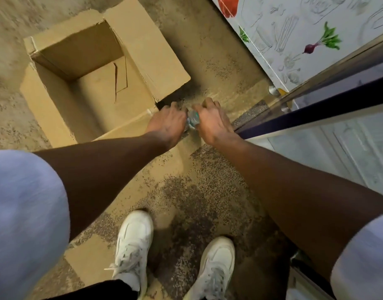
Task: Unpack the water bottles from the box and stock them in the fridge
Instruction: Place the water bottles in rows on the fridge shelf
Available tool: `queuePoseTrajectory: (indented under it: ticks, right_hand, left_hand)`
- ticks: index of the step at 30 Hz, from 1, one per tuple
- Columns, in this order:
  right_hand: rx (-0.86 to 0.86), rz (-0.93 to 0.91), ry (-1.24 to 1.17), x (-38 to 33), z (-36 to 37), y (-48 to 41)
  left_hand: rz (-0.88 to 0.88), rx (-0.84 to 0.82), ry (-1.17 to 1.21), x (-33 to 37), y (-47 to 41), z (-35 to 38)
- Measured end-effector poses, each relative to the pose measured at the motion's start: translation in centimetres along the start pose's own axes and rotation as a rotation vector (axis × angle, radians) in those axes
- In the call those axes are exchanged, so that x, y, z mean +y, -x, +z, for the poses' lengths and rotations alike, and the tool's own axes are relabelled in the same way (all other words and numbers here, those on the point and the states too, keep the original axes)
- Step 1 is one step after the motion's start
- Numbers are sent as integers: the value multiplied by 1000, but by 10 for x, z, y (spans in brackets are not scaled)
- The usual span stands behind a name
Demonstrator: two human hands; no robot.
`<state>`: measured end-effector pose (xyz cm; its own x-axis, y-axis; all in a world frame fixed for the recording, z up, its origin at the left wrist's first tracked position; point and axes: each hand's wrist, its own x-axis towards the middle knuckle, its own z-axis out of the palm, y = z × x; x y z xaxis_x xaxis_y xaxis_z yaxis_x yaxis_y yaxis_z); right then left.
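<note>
Gripping clear teal-labelled plastic water bottle (192, 120) in left hand (167, 122) and right hand (213, 123) together; brown cardboard box (56, 107) looks empty; likely last one to stock.

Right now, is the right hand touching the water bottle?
Touching. The head view shows the water bottle pressed against the thumb side of the right hand, with no gap; the left hand meets its other side.
</note>
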<state>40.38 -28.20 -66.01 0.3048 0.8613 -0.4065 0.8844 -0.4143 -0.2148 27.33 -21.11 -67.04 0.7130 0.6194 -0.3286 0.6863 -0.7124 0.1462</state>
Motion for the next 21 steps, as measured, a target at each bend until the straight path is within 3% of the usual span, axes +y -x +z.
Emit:
queuePoseTrajectory:
  ticks: [11, 21]
  right_hand:
    - [144, 170, -198, 8, 7, 38]
    - [307, 366, -381, -28, -61, 199]
  left_hand:
    - [127, 14, -204, 11, 18, -18]
    - [166, 30, -20, 69, 123, -141]
